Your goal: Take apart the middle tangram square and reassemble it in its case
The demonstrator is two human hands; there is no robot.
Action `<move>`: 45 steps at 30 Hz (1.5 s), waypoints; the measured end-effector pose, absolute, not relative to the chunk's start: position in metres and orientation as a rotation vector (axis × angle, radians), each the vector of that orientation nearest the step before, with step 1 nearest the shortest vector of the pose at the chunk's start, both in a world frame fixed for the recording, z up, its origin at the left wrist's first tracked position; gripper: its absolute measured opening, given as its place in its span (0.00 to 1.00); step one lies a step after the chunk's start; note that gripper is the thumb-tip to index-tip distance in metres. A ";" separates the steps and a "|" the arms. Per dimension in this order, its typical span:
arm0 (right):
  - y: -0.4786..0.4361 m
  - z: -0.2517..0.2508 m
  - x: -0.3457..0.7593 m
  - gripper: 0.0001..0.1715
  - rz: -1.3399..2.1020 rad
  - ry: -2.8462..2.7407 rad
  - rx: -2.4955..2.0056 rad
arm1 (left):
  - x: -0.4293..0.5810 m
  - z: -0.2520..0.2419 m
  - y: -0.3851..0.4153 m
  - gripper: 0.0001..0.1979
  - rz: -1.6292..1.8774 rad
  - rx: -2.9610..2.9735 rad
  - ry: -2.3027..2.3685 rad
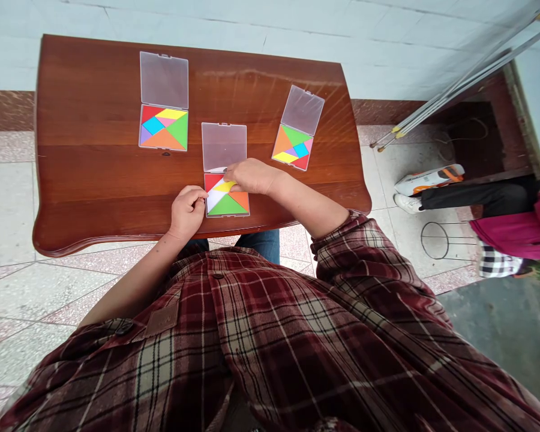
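Note:
An opened clear plastic tangram case (pixel 225 147) lies near the front edge of the table, its lid folded back. In its tray are a red piece (pixel 212 180), a green triangle (pixel 227 206), an orange piece (pixel 240 198) and a yellow parallelogram (pixel 224 187); white backing shows at the left. My right hand (pixel 252 175) reaches over the tray from the right, fingers closed at the yellow parallelogram and hiding the tray's upper right. At the tray's left edge is my left hand (pixel 189 210), fingers curled together; anything between them is hidden.
Two more opened tangram cases, filled with coloured pieces, lie at the left (pixel 164 127) and right (pixel 294 146) of the brown wooden table (pixel 94 180). A tiled wall stands behind. At the right are crutches (pixel 414 120), a wire ring stand (pixel 435 240) and a seated person's leg (pixel 472 201).

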State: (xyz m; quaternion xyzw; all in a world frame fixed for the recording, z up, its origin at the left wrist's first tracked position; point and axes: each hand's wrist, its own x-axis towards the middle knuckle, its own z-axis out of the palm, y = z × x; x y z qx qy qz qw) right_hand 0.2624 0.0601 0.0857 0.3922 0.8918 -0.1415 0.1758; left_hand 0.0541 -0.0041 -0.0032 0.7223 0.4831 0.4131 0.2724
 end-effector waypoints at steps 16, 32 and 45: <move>0.072 0.090 0.258 0.17 -0.449 2.463 1.249 | 0.054 -0.004 -0.005 0.09 1.110 1.946 1.295; 0.065 0.085 0.264 0.15 -0.410 2.581 1.363 | 0.054 -0.005 -0.004 0.10 1.110 1.944 1.295; 0.052 0.076 0.253 0.15 -0.333 2.540 1.306 | 0.054 -0.006 -0.003 0.10 1.160 1.966 1.270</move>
